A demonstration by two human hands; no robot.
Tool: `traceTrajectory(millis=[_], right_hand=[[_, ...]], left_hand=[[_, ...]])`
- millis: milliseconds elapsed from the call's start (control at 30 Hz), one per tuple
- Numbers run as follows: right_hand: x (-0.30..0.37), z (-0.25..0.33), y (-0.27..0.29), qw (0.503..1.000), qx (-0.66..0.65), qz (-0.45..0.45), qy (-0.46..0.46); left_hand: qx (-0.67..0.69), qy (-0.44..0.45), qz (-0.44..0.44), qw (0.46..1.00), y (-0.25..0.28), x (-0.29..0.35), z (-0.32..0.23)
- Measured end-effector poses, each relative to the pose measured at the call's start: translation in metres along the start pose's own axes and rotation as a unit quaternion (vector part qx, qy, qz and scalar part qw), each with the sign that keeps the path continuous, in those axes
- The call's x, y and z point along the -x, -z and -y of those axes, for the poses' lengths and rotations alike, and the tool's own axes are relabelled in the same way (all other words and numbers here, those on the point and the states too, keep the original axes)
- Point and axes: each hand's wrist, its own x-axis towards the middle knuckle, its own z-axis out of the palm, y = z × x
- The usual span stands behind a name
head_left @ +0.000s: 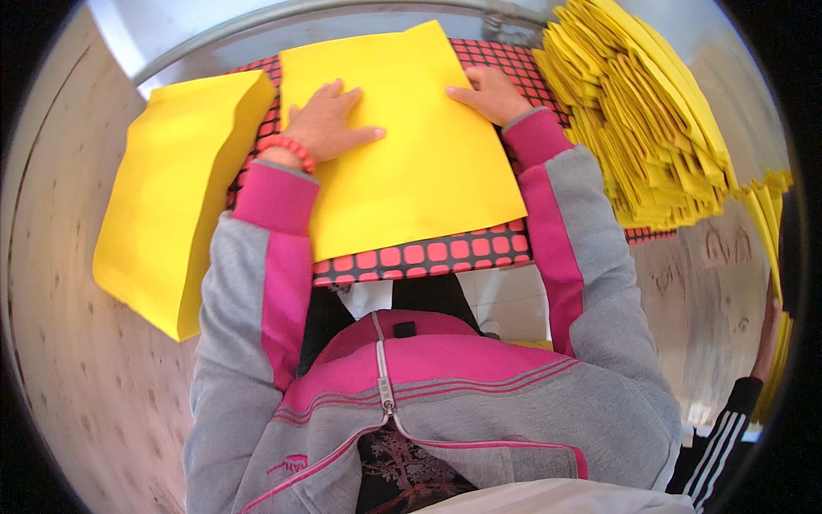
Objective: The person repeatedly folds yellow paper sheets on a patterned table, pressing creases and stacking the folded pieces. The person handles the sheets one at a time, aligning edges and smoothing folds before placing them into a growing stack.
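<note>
A flat yellow fabric-like sheet (pixel 411 163) lies in front of me on a red and black checked mat. My left hand (pixel 330 122) rests on its left part, palm down and fingers spread. At the sheet's upper right edge is my right hand (pixel 495 96): its thumb lies on the sheet, and its forefinger, apart from the thumb, is just beside the edge. The right hand's other fingers are partly hidden. To my left stands a thick, neat block of yellow material (pixel 171 188), its top smooth.
The red and black mat (pixel 437 251) shows around the sheet. A tall pile of folded yellow pieces (pixel 634 120) rises on the right. A wooden surface (pixel 68 343) spreads at the left. At the far right, another person's arm in a black striped sleeve (pixel 723 437) reaches toward hanging yellow material (pixel 766 223).
</note>
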Motion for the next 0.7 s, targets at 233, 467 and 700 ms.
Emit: traceTrajectory(millis=[233, 467, 700], right_hand=[[-0.007, -0.014, -0.009, 0.999, -0.030, -0.014, -0.015], [0.007, 0.012, 0.012, 0.998, -0.041, -0.022, -0.033], [0.173, 0.169, 0.019, 0.974, -0.219, 0.013, 0.049]], left_hand=[[0.037, -0.013, -0.015, 0.999, -0.001, 0.001, 0.008], [0.030, 0.005, -0.011, 0.999, -0.006, -0.007, 0.008], [-0.031, -0.081, -0.063, 0.994, -0.020, -0.021, 0.011]])
